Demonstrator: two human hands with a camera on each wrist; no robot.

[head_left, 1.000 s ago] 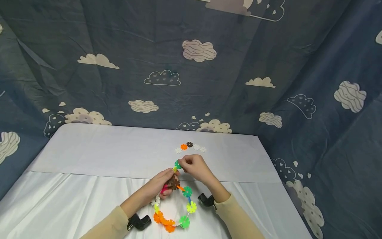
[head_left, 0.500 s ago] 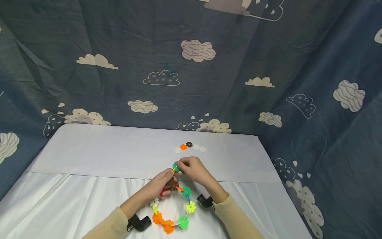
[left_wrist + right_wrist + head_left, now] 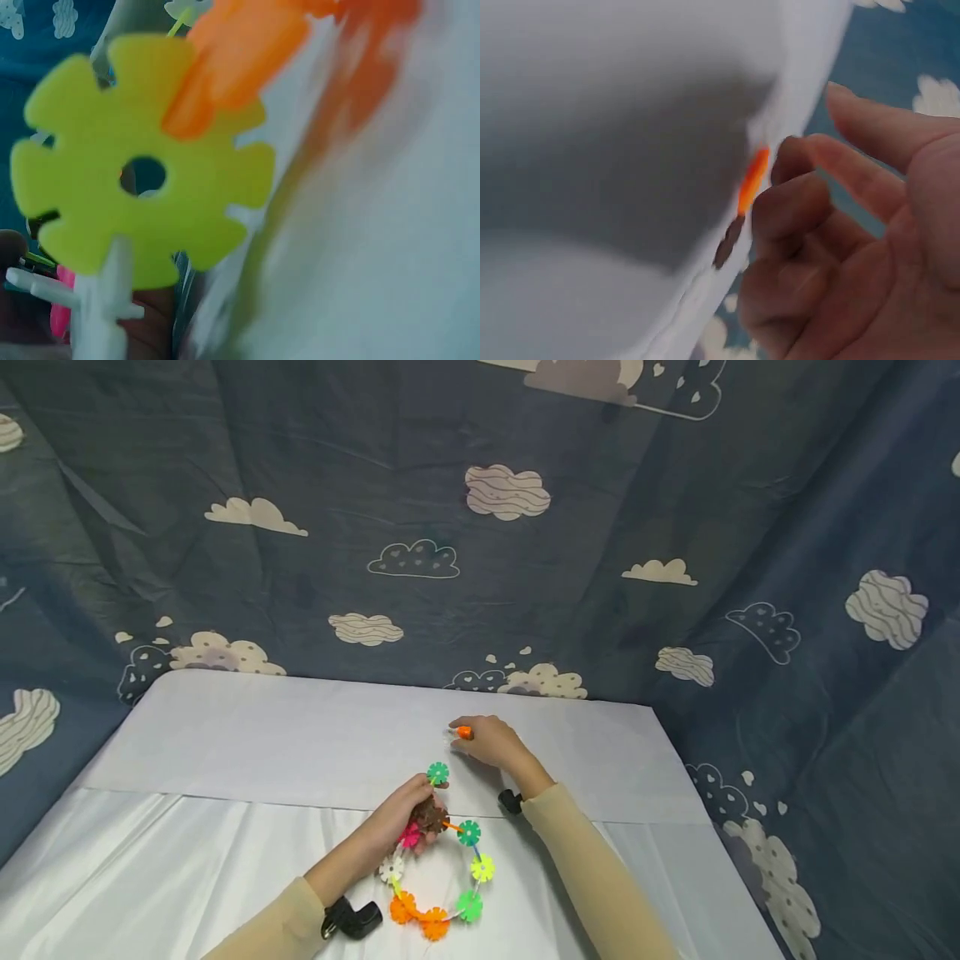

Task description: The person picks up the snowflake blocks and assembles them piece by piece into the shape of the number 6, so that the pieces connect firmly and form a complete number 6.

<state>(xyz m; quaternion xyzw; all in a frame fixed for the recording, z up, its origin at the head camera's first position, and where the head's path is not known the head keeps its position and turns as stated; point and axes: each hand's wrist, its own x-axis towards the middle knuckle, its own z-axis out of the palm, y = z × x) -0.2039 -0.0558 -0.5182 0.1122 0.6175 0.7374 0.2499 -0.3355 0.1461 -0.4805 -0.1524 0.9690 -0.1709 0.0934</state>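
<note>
A loop of notched plastic snowflake discs (image 3: 469,907) in several colours hangs from my left hand (image 3: 393,818), whose fingers grip it near the brown disc (image 3: 429,817). A teal disc (image 3: 438,772) sticks up above those fingertips. Close up in the left wrist view are a yellow disc (image 3: 90,172), an orange one (image 3: 247,56) and a white one (image 3: 101,322). My right hand (image 3: 495,745) is over the loose discs farther back, thumb and index finger apart. Beside its fingers lie a loose orange disc (image 3: 754,180) and a dark brown disc (image 3: 727,244), seen edge-on in the right wrist view.
White cloth covers the table (image 3: 262,735). Behind it and along the right side hangs a dark blue curtain (image 3: 420,460) with cloud prints. Black wrist cameras (image 3: 352,918) are strapped to both wrists. My right hand hides most of the loose discs from the head view.
My right hand has let go of the teal disc at the chain's top and moved away from me to the loose discs. My left hand stays nearly in place, still gripping the chain.
</note>
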